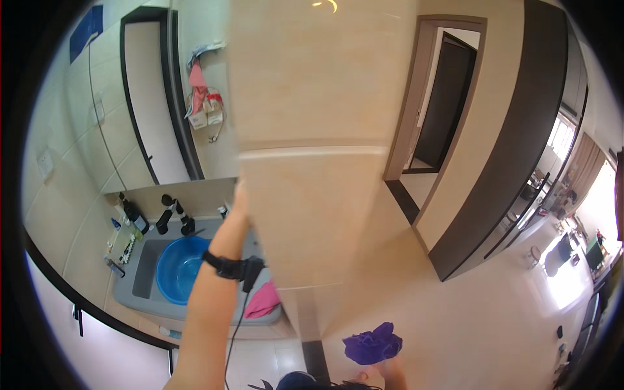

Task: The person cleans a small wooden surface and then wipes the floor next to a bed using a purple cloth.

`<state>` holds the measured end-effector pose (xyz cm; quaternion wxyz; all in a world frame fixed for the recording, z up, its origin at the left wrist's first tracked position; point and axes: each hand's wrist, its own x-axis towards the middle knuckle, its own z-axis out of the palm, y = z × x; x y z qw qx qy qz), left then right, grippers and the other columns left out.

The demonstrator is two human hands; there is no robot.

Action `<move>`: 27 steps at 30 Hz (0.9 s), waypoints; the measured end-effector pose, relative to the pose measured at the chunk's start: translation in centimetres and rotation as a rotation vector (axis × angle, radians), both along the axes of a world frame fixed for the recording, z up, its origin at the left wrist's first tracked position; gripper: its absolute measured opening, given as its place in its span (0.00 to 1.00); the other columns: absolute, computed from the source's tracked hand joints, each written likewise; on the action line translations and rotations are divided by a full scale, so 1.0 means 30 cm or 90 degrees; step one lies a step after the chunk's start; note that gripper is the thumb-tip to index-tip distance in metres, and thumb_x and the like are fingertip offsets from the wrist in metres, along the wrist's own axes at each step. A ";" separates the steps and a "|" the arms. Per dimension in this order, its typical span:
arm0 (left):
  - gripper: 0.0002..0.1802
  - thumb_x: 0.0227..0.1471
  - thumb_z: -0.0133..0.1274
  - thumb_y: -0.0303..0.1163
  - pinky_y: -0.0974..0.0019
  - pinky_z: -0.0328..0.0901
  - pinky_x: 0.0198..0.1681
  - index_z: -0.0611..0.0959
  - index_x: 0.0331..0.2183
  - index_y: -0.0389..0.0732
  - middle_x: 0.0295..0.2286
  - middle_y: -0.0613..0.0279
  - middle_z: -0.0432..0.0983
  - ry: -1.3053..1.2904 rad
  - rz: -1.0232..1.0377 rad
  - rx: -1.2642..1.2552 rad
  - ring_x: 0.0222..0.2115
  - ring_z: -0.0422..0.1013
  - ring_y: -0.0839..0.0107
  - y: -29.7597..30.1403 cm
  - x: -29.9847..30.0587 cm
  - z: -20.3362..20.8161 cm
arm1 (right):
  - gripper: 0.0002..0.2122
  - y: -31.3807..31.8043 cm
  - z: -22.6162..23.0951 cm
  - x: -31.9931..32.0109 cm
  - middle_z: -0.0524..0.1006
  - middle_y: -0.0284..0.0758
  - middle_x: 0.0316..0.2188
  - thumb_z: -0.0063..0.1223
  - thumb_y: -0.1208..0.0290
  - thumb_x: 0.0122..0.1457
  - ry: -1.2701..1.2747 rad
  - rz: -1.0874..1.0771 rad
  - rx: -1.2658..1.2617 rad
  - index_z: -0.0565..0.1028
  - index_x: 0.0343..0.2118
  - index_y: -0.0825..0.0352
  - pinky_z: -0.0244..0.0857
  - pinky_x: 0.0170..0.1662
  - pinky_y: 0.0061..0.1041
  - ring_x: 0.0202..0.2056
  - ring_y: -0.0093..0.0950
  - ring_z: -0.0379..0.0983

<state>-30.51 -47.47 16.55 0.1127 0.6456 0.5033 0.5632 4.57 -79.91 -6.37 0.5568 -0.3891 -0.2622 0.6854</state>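
Observation:
My left arm stretches forward over the washbasin counter, a black band with a cable around its wrist. At the edge of the beige tiled wall [312, 214], only part of my left hand [240, 203] shows. Its fingers are hidden, so I cannot see what they touch or hold. Low in the view, my right hand [390, 373] is closed around a bunched purple cloth [374, 344], held above the pale floor.
A blue basin [167, 281] sits in the grey sink [144, 270], near a black tap [183, 221] and bottles [134, 216]. A pink cloth [262, 301] lies at the counter's front edge. Beyond the wall stand a doorway [426, 97] and a dark cabinet [497, 188].

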 end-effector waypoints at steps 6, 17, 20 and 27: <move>0.27 0.56 0.39 0.42 0.63 0.45 0.57 0.63 0.52 0.34 0.53 0.52 0.55 0.032 0.246 -0.089 0.55 0.51 0.63 -0.147 -0.213 -0.014 | 0.19 0.282 0.043 0.257 0.73 0.38 0.38 0.43 0.58 0.59 -0.051 0.079 -0.001 0.68 0.43 0.70 0.66 0.46 0.33 0.40 0.33 0.71; 0.25 0.54 0.41 0.42 0.62 0.50 0.53 0.66 0.49 0.35 0.49 0.52 0.59 -0.048 0.446 -0.114 0.51 0.55 0.64 -0.384 -0.099 -0.008 | 0.19 0.771 0.157 0.425 0.73 0.38 0.39 0.46 0.59 0.58 -0.238 0.280 0.005 0.67 0.45 0.70 0.65 0.46 0.31 0.41 0.31 0.70; 0.25 0.53 0.42 0.42 0.61 0.51 0.52 0.67 0.49 0.36 0.48 0.52 0.60 -0.106 0.460 -0.070 0.50 0.56 0.64 -0.453 -0.044 0.004 | 0.20 0.862 0.185 0.424 0.73 0.37 0.40 0.47 0.59 0.58 -0.250 0.308 0.004 0.67 0.46 0.70 0.65 0.46 0.30 0.41 0.30 0.70; 0.24 0.52 0.43 0.42 0.60 0.54 0.49 0.69 0.47 0.37 0.46 0.52 0.63 -0.296 0.432 -0.007 0.47 0.59 0.64 -0.508 0.166 -0.119 | 0.20 1.104 0.139 0.551 0.73 0.37 0.40 0.49 0.60 0.57 -0.194 0.273 0.009 0.66 0.47 0.70 0.65 0.46 0.29 0.41 0.29 0.70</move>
